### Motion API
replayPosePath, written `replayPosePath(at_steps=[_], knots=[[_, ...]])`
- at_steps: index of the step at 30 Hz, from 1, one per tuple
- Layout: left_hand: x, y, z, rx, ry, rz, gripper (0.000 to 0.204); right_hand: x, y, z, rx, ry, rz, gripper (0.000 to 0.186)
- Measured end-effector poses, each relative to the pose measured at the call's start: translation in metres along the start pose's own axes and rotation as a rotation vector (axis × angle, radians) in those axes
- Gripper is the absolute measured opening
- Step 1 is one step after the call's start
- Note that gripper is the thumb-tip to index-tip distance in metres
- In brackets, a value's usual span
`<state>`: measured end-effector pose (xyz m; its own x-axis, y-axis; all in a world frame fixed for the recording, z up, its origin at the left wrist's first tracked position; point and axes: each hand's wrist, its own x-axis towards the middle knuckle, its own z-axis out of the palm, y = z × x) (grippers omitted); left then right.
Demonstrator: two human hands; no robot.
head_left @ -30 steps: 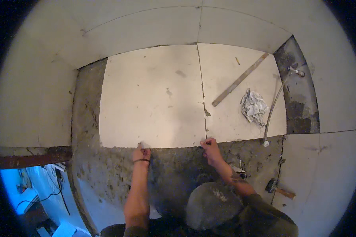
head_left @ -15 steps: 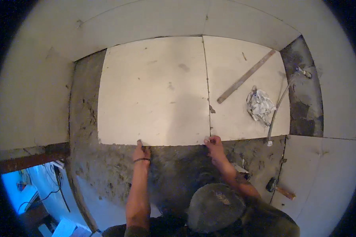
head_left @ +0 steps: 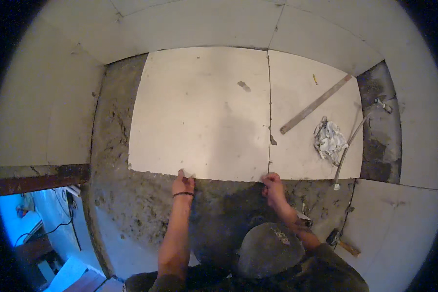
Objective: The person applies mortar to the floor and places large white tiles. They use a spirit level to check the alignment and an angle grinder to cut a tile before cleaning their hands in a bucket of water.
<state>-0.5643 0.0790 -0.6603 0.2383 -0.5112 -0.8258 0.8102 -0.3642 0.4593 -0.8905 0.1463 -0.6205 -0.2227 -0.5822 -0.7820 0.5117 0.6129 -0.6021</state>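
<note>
A large pale tile (head_left: 199, 112) lies flat, its right edge along a narrow joint with a second pale tile (head_left: 297, 155). At the near edge of the first tile, my left hand (head_left: 183, 184) is closed, thumb on top and fingers partly hidden under the edge. A dark band circles that wrist. My right hand (head_left: 273, 187) pinches the same tile's near right corner, beside the joint; its fingertips are partly hidden. Rough grey mortar (head_left: 146, 204) runs under and in front of both hands.
On the second tile lie a long flat bar (head_left: 316, 103), crumpled white plastic (head_left: 330, 141) and a flexible hose (head_left: 344, 155) from a wall fitting (head_left: 383, 106). A hammer (head_left: 343, 242) lies at right. A rounded dark cloth shape (head_left: 270, 250) is close below. Pale walls surround the floor.
The view has turned slightly, so the scene sits farther right and a little lower. Both hands stay at the tile's near edge; the right hand's fingers have shifted slightly at the corner.
</note>
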Motion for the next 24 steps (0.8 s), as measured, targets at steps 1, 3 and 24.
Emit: replayPosePath(at_steps=[1, 3, 24], knots=[[0.004, 0.001, 0.0, 0.017, -0.01, 0.005, 0.018, 0.011, 0.012, -0.003, -0.171, 0.04, -0.173, 0.018], [0.018, 0.004, -0.013, 0.051, -0.035, 0.026, 0.02, 0.018, 0.02, 0.003, -0.326, 0.075, -0.348, 0.018], [-0.048, 0.017, 0.015, 0.135, 0.003, 0.087, 0.02, -0.021, -0.005, -0.003, -0.564, 0.002, -0.625, 0.015]])
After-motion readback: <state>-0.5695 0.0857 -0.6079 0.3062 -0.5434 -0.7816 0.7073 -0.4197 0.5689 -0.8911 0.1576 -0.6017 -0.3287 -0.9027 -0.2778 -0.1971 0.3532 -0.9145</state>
